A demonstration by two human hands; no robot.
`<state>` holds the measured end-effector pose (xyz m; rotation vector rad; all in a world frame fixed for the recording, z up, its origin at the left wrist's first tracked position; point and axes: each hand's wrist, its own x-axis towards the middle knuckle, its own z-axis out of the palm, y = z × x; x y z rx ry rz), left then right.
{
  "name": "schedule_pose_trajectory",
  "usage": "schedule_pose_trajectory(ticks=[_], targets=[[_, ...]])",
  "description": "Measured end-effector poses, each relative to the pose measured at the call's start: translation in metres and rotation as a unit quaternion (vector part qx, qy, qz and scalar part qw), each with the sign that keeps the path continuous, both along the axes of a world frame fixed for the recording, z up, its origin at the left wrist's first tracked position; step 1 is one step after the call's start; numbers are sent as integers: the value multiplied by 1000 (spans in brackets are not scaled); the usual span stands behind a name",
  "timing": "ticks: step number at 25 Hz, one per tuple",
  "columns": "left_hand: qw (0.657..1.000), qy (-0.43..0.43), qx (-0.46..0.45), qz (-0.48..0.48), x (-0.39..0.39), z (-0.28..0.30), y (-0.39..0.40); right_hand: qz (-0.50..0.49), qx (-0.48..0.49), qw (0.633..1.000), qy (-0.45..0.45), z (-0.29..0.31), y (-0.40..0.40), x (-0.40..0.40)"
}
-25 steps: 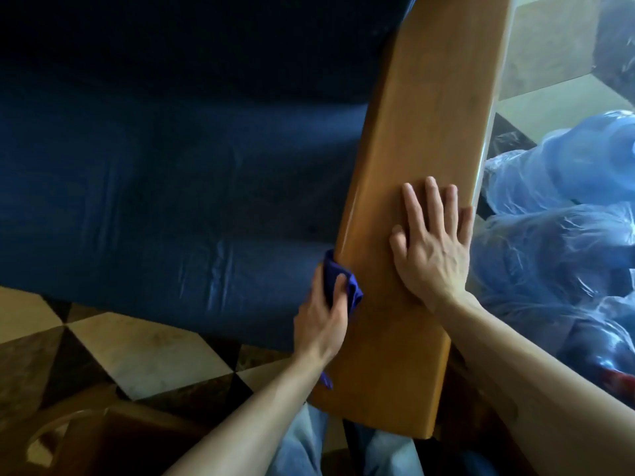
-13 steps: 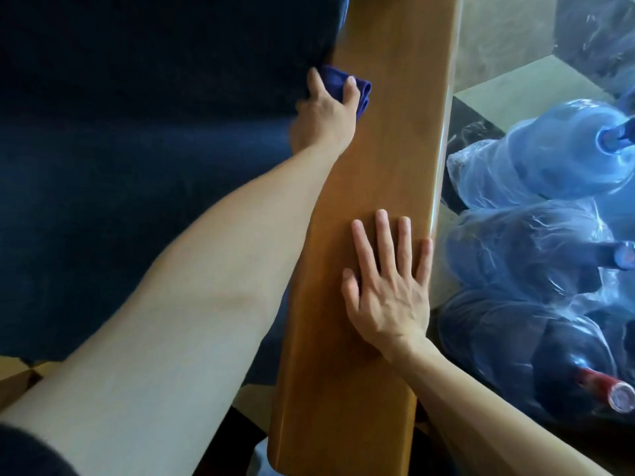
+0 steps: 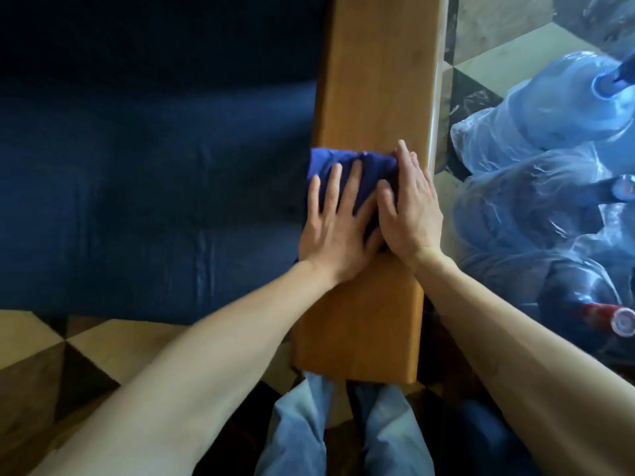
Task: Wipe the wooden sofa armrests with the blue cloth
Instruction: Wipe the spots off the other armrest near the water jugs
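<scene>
Currently mid-wipe on one armrest. Crumpled blue cloth (image 3: 347, 166) lies flat on the top face of the long honey-coloured wooden sofa armrest (image 3: 378, 80), roughly at its middle, reaching from the inner edge by the seat almost to the outer edge. Left hand (image 3: 335, 225) presses down on the cloth with straight, spread fingers; nothing is curled round it, so the grip is open and flat, palm down. Right hand (image 3: 410, 207) lies just beside and partly over the left, fingers straight and together, also flat, its fingertips touching the cloth's outer end near the outer edge of the armrest. Neither hand pinches the cloth.

Dark navy upholstered sofa seat (image 3: 154, 166) runs along the armrest's inner edge. Past the outer edge, on the tiled floor (image 3: 494, 32), are large blue plastic water bottles wrapped in clear film (image 3: 549, 115), lying close together. Light blue jeans (image 3: 309, 434) show below the near end of the armrest.

Step in hand, as I judge: flat-palm wiping of the top face. The near end and the far stretch are bare wood; whether either is already wiped, cannot tell. Next move likely calls for sliding the cloth along the length under steady downward pressure, keeping it spread so it covers the full width to both edges, then the other armrest, which is not in view.
</scene>
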<state>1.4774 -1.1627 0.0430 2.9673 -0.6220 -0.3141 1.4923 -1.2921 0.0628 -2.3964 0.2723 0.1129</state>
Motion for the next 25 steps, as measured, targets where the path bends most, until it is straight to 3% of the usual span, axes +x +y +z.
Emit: schedule_pose_trajectory(ticks=[5,8,10,14,16,20,25], targets=[[997,65,25,-41,-145,14,4,125,-94,988,19,11,3,-113],[994,89,56,-43,-190,18,11,152,-123,980,23,12,9,-166],[994,93,30,-40,-191,30,15,149,-131,980,25,22,8,-175],[985,14,-170,9,-158,48,37,88,-54,987,120,35,-4,-158],[987,19,-146,68,-132,55,52,44,8,983,176,39,-7,-152],[986,163,-9,39,-100,61,59,-23,52,969,239,49,-10,-154],[957,250,-108,100,-97,76,64,-59,82,966,239,71,-14,-166]])
